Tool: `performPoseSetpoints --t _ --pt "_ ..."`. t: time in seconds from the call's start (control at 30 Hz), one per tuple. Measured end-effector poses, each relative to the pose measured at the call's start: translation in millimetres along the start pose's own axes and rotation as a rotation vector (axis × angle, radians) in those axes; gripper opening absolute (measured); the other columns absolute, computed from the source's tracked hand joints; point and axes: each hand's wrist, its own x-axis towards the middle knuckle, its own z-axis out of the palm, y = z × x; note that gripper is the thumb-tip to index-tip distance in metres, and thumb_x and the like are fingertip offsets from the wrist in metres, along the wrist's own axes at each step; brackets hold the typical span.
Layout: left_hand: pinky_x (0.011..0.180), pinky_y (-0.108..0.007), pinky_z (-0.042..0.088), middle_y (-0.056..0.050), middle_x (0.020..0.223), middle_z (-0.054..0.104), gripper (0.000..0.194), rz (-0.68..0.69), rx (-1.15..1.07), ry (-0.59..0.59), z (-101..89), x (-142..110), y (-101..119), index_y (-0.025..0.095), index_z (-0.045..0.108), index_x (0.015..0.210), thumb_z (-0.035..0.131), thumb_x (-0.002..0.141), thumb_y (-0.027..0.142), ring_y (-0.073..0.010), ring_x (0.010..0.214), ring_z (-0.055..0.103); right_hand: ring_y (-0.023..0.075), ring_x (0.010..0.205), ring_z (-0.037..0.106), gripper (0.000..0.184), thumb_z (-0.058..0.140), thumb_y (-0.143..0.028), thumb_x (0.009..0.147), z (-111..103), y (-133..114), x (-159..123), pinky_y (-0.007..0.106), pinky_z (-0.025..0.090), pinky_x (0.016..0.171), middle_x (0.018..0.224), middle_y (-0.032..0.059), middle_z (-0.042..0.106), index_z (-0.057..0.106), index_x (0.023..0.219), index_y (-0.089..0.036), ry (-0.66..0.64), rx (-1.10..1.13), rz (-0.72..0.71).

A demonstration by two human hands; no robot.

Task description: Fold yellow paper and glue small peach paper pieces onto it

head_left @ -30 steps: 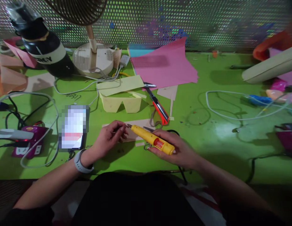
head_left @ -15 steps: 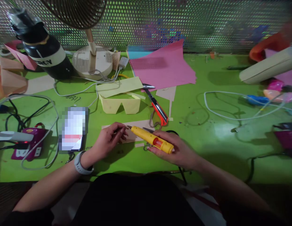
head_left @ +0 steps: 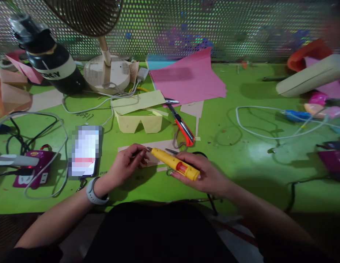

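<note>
My right hand (head_left: 204, 171) is wrapped round a yellow hot glue gun (head_left: 170, 160), its nozzle pointing left. Close to the nozzle tip, my left hand (head_left: 130, 160) has its fingers pinched together; whatever they hold, if anything, is too small to make out. Beneath both hands lies a strip of pale paper (head_left: 159, 157). A dark pointed blade (head_left: 172, 151) shows just behind the glue gun, the rest of it hidden. Farther back stands a folded yellow paper piece shaped like glasses (head_left: 126, 123), with a red utility knife (head_left: 183, 126) lying to its right.
Pink paper sheets (head_left: 186, 78) lie at the back. On the left are a phone (head_left: 85, 151), a purple power strip (head_left: 33, 170), a black bottle (head_left: 59, 65) and a fan (head_left: 106, 73). A white cable (head_left: 257, 137) loops on the right near a paper roll (head_left: 304, 78).
The glue gun's nozzle has shifted very slightly left with my right hand. My left hand keeps its pinch in nearly the same place.
</note>
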Motion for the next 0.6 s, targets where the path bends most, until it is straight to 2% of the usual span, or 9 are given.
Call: performPoseSetpoints --t 0.07,0.17,0.27,0.4,0.5,0.6 --pt "0.058 -0.021 0.055 -0.004 0.077 0.067 0.018 -0.008 -0.029 -0.011 -0.2 -0.5 1.1 0.015 0.056 0.1 0.049 0.095 0.03 -0.0108 0.063 0.064 0.016 0.073 0.064 0.02 0.066 -0.025 0.082 -3.0 5.4 -2.1 0.027 0.053 0.062 0.086 0.0039 0.066 0.058 0.1 -0.02 0.05 -0.066 -0.054" --pt "0.057 -0.022 0.054 -0.004 0.076 0.066 0.02 -0.022 -0.067 -0.017 -0.7 -1.1 2.8 0.014 0.057 0.098 0.05 0.095 0.032 -0.0118 0.065 0.064 0.0223 0.087 0.066 0.031 0.069 -0.026 0.08 -18.0 19.3 -7.7 0.034 0.056 0.071 0.099 0.0077 0.067 0.059 0.108 -0.022 0.232 -0.238 -0.103" --pt "0.056 -0.021 0.053 -0.003 0.075 0.065 0.02 -0.044 -0.065 -0.006 -1.3 -0.8 3.7 0.014 0.058 0.097 0.05 0.095 0.033 -0.0113 0.064 0.063 0.0243 0.088 0.065 0.032 0.07 -0.03 0.079 -41.4 41.3 -17.4 0.037 0.055 0.074 0.101 0.0084 0.067 0.061 0.108 -0.023 0.34 -0.419 -0.029" --pt "0.056 -0.022 0.054 -0.003 0.075 0.066 0.02 -0.066 -0.089 -0.016 -1.1 1.0 5.3 0.014 0.058 0.096 0.053 0.093 0.033 -0.0114 0.064 0.063 0.0253 0.086 0.065 0.031 0.066 -0.035 0.08 -64.7 82.8 -34.8 0.039 0.055 0.075 0.098 0.0109 0.067 0.062 0.107 -0.02 0.475 -0.715 0.081" --pt "0.056 -0.021 0.053 -0.003 0.075 0.065 0.02 -0.075 -0.123 -0.033 -0.1 2.0 8.6 0.014 0.058 0.094 0.054 0.093 0.033 -0.011 0.064 0.063 0.0266 0.087 0.065 0.033 0.062 -0.034 0.083 -72.2 112.4 -45.9 0.04 0.054 0.073 0.101 0.0119 0.068 0.062 0.111 -0.018 0.48 -0.881 0.208" --pt "0.057 -0.021 0.053 -0.004 0.079 0.065 0.021 -0.097 -0.176 -0.044 0.3 2.3 11.7 0.014 0.058 0.092 0.055 0.093 0.035 -0.0104 0.065 0.063 0.0286 0.089 0.065 0.034 0.059 -0.036 0.085 -80.8 124.6 -52.0 0.041 0.053 0.071 0.105 0.0127 0.067 0.062 0.114 -0.017 0.403 -0.968 0.248"
